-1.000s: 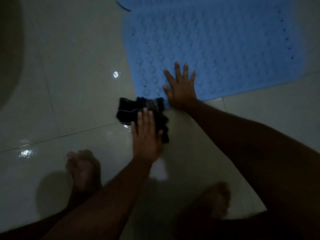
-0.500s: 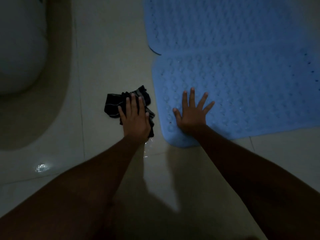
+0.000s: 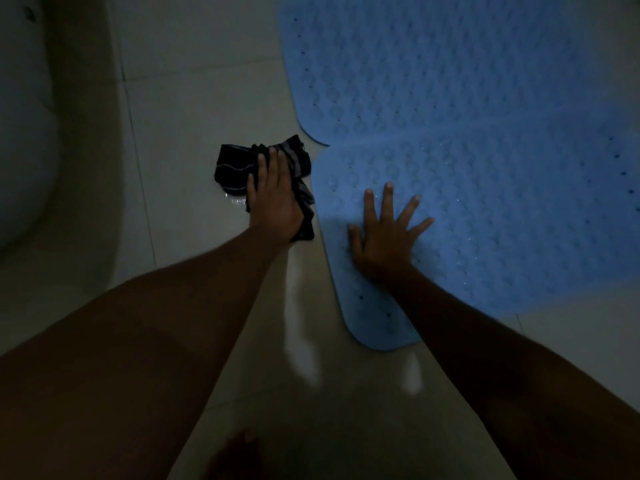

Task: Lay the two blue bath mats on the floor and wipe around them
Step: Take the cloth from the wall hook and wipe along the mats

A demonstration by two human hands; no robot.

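Two blue bath mats lie flat on the pale tiled floor, one behind the other. The near mat [image 3: 502, 220] fills the middle right and the far mat [image 3: 433, 64] overlaps its top edge. My right hand [image 3: 384, 233] presses flat on the near mat's left end with fingers spread. My left hand [image 3: 275, 199] presses with straight fingers on a dark striped cloth [image 3: 235, 171], which lies crumpled on the floor just left of the mats' edge.
A white rounded fixture [image 3: 24, 133] stands at the far left with a dark shadow around it. Wet sheen shows on the tiles [image 3: 301, 341] below the cloth. My bare foot [image 3: 239, 452] is dimly visible at the bottom.
My left hand has pushed the cloth forward along the near mat's left edge, up to the seam between the mats. My right hand stays flat on the mat. The view has shifted forward.
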